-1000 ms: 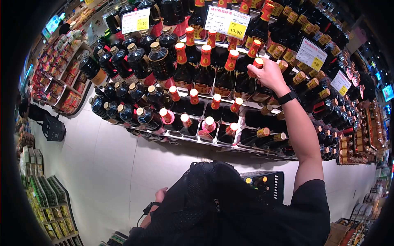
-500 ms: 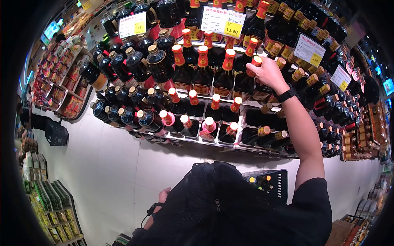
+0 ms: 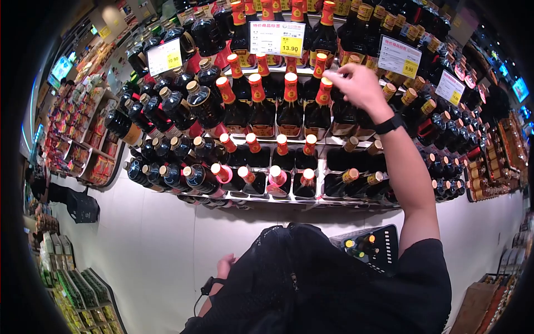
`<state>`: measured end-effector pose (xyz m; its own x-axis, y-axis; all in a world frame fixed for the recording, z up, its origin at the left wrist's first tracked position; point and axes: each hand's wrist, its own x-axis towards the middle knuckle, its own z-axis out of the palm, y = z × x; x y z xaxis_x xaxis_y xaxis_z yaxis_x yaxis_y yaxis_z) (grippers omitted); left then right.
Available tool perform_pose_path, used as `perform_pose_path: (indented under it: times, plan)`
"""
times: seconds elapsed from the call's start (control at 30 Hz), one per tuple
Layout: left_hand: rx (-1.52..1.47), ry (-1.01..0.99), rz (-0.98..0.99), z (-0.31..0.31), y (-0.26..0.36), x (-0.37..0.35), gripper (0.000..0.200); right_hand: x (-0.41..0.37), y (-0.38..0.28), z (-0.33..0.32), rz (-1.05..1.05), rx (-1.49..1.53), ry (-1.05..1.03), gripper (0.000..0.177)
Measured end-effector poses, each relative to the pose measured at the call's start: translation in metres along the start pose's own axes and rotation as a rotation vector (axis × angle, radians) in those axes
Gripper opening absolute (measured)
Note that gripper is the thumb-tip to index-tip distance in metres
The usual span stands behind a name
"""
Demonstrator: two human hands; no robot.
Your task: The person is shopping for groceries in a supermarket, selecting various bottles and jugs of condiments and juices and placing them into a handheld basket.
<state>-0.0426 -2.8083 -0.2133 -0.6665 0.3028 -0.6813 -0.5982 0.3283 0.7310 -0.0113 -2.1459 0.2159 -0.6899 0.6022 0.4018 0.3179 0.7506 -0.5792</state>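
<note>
My right hand (image 3: 359, 86) reaches over the shelf, its fingers extended beside the gold cap of a dark sauce bottle (image 3: 317, 114) with a red neck wrap. The fingertips are at or very near the cap; the finger undersides are hidden. That bottle stands upright at the right end of a row of similar red-necked bottles (image 3: 290, 108). Low at my side hangs my left hand (image 3: 225, 266), holding nothing that I can see, with its fingers only partly in view. Behind me to the right, a dark basket (image 3: 387, 245) holds several bottles (image 3: 361, 247).
Price cards (image 3: 276, 39) stand above the tiered display (image 3: 258, 200). Darker bottles (image 3: 203, 106) fill its left side, and gold-capped bottles (image 3: 439, 125) its right. Pale floor (image 3: 150, 245) lies in front. A snack shelf (image 3: 83, 133) is at the far left.
The view has shifted, so the display sits lower and further left. My right hand has loosened from the red-necked bottle's cap. The left hand still hangs down.
</note>
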Motion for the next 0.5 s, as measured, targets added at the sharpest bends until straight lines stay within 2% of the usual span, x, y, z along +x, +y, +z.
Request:
perform_pose_path:
  times: [0.07,0.13,0.23,0.33,0.43,0.5]
  plan:
    - [-0.082,0.021,-0.014,0.027,0.069,-0.017,0.035,0.004,0.0,-0.025,-0.054,-0.043,0.219,0.054]
    - [-0.117,0.004,0.018,0.043,0.11,-0.018,0.037,0.006,0.002,-0.044,-0.007,-0.13,0.279,0.059]
    - [-0.081,-0.087,0.116,0.06,0.146,-0.006,0.035,0.007,0.024,-0.038,0.08,-0.306,0.196,0.058]
    - [-0.03,-0.126,0.098,0.071,0.155,0.0,0.034,-0.001,0.025,-0.034,0.197,-0.261,-0.021,0.059]
    - [0.024,-0.119,0.0,0.071,0.141,0.005,0.034,0.001,0.054,-0.011,0.147,-0.178,0.079,0.057]
    - [0.003,-0.122,-0.039,0.045,0.09,0.036,0.033,0.002,0.058,-0.014,0.245,-0.159,-0.011,0.054]
